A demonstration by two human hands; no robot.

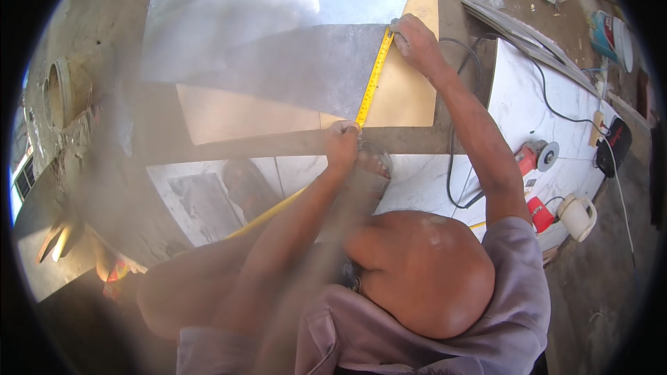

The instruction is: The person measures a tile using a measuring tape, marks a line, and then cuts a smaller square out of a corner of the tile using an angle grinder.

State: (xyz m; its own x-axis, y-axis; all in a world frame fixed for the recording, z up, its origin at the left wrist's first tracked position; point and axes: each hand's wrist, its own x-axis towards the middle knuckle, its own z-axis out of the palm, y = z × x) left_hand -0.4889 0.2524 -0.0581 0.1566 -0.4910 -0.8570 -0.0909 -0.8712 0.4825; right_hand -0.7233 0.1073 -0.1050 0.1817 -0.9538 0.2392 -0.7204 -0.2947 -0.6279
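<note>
A yellow measuring tape [374, 78] runs tight and slanting across the right part of a large glossy slab [410, 97]. The slab looks tan at its edges and grey across the middle, where it mirrors sky and cloud. Near the slab's front edge, my left hand [342, 144] pinches the tape. Farther off, my right hand [417, 43] holds the tape's far end by the slab's right side. More yellow tape [267, 214] trails from beneath my left forearm toward the lower left. My fingertips partly hide both gripped spots.
White marbled tiles [417, 180] lie under my feet and to the right. On them rest an angle grinder [536, 157] with a dark cable, a red cup-like object [539, 214] and a cream jug [577, 217]. Buckets [67, 92] [611, 40] stand left and far right. Haze blurs the left side.
</note>
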